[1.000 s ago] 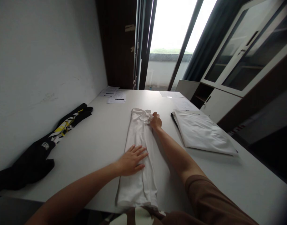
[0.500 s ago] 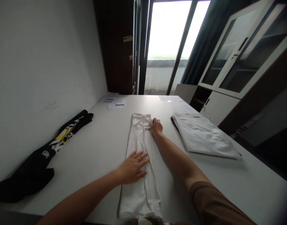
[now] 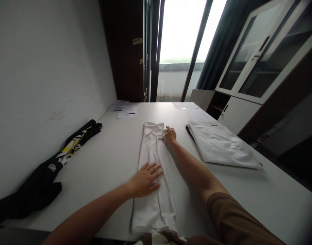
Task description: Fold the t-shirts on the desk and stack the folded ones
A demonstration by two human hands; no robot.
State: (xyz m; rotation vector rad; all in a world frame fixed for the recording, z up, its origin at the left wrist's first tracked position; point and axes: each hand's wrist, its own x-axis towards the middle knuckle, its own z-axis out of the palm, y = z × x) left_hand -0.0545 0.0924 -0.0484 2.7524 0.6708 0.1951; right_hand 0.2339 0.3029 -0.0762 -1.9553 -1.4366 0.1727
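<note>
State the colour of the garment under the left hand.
The garment under the left hand is white, seen in the head view.

The white table point(image 3: 107, 156) bears papers point(image 3: 126, 111), a black garment point(image 3: 36, 185), a white garment point(image 3: 147, 212) and folded cloth point(image 3: 222, 146).

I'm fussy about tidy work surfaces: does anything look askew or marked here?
Mildly, yes. The white garment under the left hand is bunched by the right hand, though flatter elsewhere. The black garment lies rumpled along the wall, unlike the folded white cloth opposite. Faint smudges mark the wall.
</note>
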